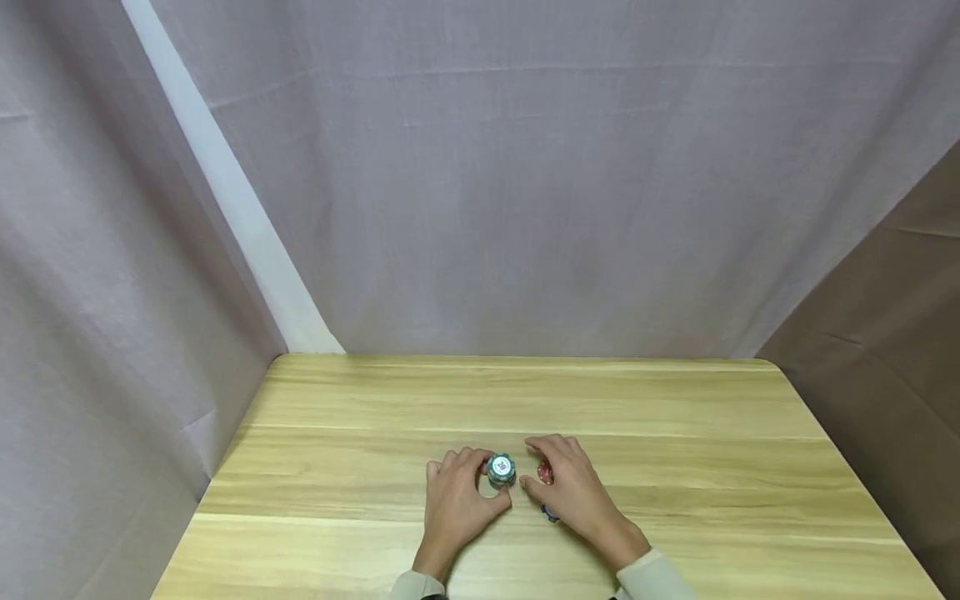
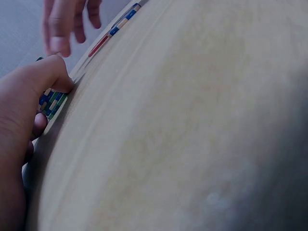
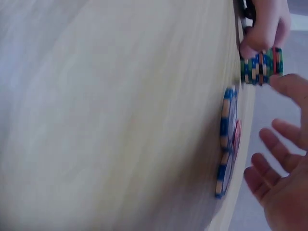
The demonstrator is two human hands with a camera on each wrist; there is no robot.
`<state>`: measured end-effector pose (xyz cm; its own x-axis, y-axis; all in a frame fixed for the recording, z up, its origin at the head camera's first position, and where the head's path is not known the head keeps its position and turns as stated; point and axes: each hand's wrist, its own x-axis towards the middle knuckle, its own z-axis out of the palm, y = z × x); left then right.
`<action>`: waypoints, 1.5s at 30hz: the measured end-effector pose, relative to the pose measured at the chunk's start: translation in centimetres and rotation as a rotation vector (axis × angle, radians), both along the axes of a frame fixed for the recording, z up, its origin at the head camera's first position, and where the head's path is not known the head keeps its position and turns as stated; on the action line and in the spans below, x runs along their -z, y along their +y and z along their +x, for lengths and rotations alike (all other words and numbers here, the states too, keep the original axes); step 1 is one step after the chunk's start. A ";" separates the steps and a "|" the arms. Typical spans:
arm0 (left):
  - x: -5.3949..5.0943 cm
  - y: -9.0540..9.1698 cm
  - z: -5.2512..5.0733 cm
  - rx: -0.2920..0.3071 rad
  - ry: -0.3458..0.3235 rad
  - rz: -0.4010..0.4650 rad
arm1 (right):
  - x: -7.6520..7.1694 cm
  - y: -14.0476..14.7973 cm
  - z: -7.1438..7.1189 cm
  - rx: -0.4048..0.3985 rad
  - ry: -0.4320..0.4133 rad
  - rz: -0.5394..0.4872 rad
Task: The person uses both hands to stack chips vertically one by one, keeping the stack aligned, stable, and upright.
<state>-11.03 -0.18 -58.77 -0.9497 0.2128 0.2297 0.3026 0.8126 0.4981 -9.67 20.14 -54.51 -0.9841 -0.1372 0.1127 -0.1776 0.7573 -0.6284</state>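
Note:
A short stack of poker chips point(image 1: 501, 468) stands on the table, a green and white chip marked 20 on top. My left hand point(image 1: 459, 500) grips it low, thumb at the near side and fingers at the far side. Just to the right, my right hand point(image 1: 581, 496) hovers with fingers spread and loosely bent, holding nothing. In the right wrist view its thumb point(image 3: 288, 86) is close to the stack's top; whether it touches is unclear. Under that hand lie a red chip point(image 1: 545, 472) and a blue chip point(image 1: 550, 514); a second blue chip point(image 3: 224, 174) shows in the right wrist view.
The light wooden table point(image 1: 360, 467) reaches back to a grey curtain point(image 1: 480, 208). More curtain hangs on the left, and a darker brown cloth point(image 1: 892, 358) is on the right. A pale strip point(image 1: 225, 175) shows between the curtains.

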 end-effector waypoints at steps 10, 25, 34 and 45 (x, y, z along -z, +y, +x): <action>-0.2 -0.1 0.1 -0.015 -0.004 0.022 | 0.8 1.2 0.6 0.117 0.015 0.108; -0.2 -0.3 -0.2 -0.025 0.000 0.017 | 1.0 1.4 0.5 0.110 0.116 0.186; -0.2 -0.2 0.0 -0.023 -0.004 0.025 | 1.1 1.3 0.5 0.102 0.140 0.232; -0.1 0.1 0.1 -0.012 0.005 0.033 | 1.5 1.6 0.7 0.056 0.111 0.158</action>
<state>-10.95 -0.05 -58.64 -0.9510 0.1932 0.2415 0.2952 0.7994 0.5233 -8.99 21.77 -56.05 -0.9734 -0.1070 0.2026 -0.1940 0.8554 -0.4802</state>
